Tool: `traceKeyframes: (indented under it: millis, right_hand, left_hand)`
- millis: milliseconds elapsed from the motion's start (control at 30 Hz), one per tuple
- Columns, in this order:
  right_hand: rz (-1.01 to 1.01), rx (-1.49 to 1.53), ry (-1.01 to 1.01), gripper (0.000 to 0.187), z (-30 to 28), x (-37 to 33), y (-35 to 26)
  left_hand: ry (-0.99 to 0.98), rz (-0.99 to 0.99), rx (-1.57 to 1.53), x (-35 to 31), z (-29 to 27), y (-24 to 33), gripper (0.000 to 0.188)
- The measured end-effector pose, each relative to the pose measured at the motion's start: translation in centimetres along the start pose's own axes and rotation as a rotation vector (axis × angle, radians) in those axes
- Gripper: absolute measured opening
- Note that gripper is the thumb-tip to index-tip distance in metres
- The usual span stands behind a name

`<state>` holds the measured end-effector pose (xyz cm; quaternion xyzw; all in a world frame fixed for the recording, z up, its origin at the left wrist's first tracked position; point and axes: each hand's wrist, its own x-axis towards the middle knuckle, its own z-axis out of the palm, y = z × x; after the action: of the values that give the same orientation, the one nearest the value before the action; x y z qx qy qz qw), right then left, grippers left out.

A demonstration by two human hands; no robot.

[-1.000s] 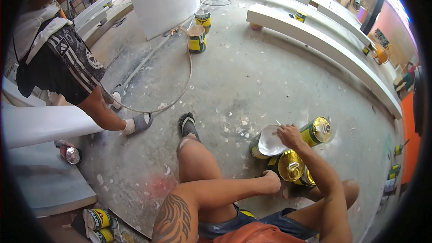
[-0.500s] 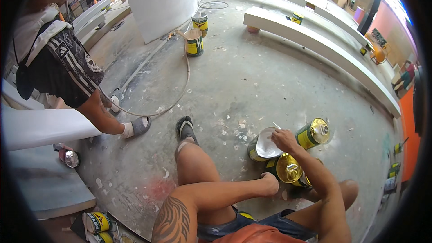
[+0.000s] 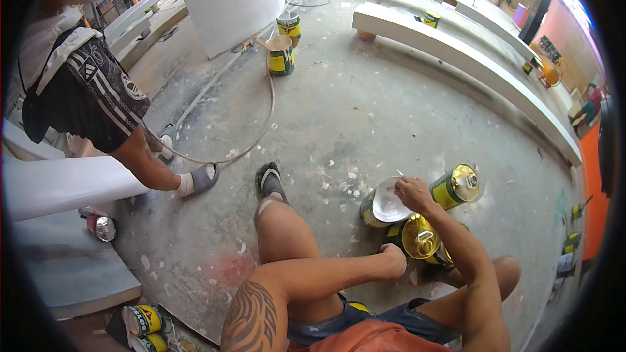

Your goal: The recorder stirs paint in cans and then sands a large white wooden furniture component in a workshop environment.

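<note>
My right hand [image 3: 415,194] is closed over the rim of an open can [image 3: 385,212] filled with whitish paint. A thin pale stick [image 3: 400,173] pokes out past its fingers. Below it, my left hand [image 3: 394,260] hangs bent at the wrist beside a closed can with a gold lid [image 3: 420,236], its fingers hidden underneath. My left forearm stretches across my bent leg. Another closed can with a gold lid [image 3: 455,186] stands just right of my right hand. All three cans have green and yellow sides.
A person [image 3: 104,91] in sandals stands at the left by a white panel [image 3: 72,186]. A hose [image 3: 264,133] curves over the floor toward used paint cans [image 3: 281,55]. Long white beams [image 3: 463,72] lie at the right; more cans [image 3: 140,319] sit lower left.
My right hand shifts slightly at the open can, and the stick's end changes position with it. The paint surface looks greyer. My left hand keeps its place beside the gold-lidded can.
</note>
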<state>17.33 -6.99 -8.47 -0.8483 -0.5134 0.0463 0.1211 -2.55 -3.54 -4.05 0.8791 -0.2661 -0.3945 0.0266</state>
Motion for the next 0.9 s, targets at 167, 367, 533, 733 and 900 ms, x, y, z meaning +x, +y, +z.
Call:
traceKeyframes:
  millis: [167,367,533,733,900]
  right_hand:
    - [-0.014,0.104,-0.362,0.019,-0.1,-0.7,1.5]
    - [0.010,-0.246,0.002,0.015,-0.1,0.4,0.5]
    - [-0.049,0.112,-0.025,0.016,1.4,-0.4,-0.3]
    - [0.002,-0.180,-0.460,0.019,0.4,-0.8,2.8]
    - [-0.003,-0.239,0.049,0.013,0.6,0.1,0.6]
  left_hand:
    - [0.029,0.023,0.033,-0.7,-0.6,-0.1,0.033]
    - [-0.026,-0.002,0.020,-0.2,-0.3,-0.4,0.034]
    - [0.011,0.024,0.015,0.1,-0.2,0.0,0.037]
    - [-0.021,0.027,0.026,-1.2,-1.5,0.1,0.037]
    - [-0.010,0.040,0.058,-0.5,-0.8,0.0,0.033]
